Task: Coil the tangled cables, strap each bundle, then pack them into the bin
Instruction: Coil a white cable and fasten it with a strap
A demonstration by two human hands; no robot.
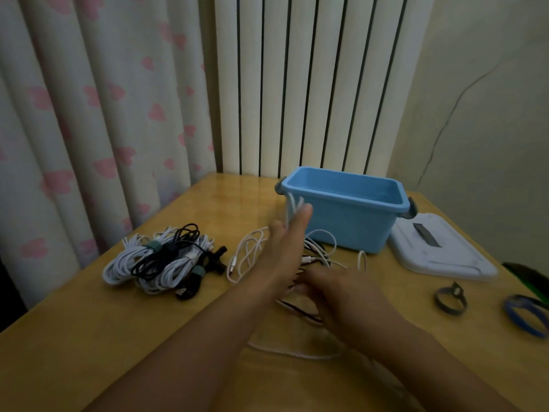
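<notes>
- One loose tangle of white and dark cables (312, 257), just in front of the blue bin (350, 224).
- Left hand (285, 236) raised by the bin's left corner, pinching white loops; right hand (341, 295) down on the tangle, grip too blurred to tell.
- Risk, as a guess: snagged strands dragging the tangle, or loops slipping off.
- Strapped bundles (160, 260) left of the bin, number unclear; two straps (450, 297) and one lid (439, 251) to its right.

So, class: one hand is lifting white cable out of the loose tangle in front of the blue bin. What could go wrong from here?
1. The white cable in the left hand probably still runs into the tangle; pulling may tighten knots.
2. The lifted loops sit close to the blue bin, so they could snag its corner latch.
</notes>
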